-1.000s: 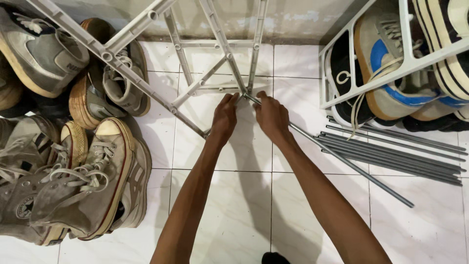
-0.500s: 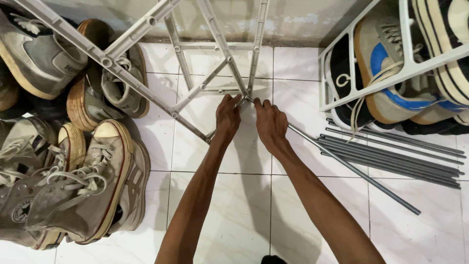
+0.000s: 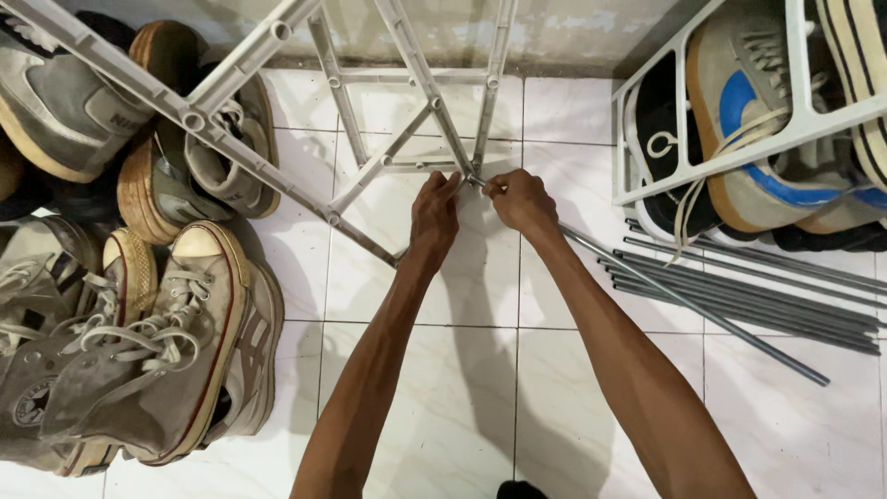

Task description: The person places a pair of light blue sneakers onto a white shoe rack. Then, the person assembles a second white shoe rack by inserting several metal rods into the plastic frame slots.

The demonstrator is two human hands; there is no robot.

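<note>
White glossy floor tiles (image 3: 443,370) with grey grout lines cover the whole view, ending at a stained pale wall (image 3: 564,32) along the top edge. On the left, a heap of worn sneakers (image 3: 148,342) crowds the floor from the wall down to the bottom edge, high-tops in front and a tan-soled pair behind. A grey plastic rack frame (image 3: 268,176) leans over them, its bars slanting from the top left corner toward the middle, where several struts meet at 1 joint.

The left hand (image 3: 434,217) is curled at that joint, fingers pressed around the end of a strut just beside the frame's corner. The right hand (image 3: 525,201) is touching distance from it, thumb and fingers pinching the near end of a long grey metal rod (image 3: 693,310) right at the joint. The rod runs from the fingertips diagonally down to the right, its far end resting on the tile.

Just beyond the rod lies a bundle of similar rods (image 3: 748,282), side by side on the floor. Above them stands a white shoe rack (image 3: 739,152) holding sneakers, including 1 with a blue patch, laces hanging over its rail.

Open tile remains in the centre and the lower right, between the shoe heap and the rods.
</note>
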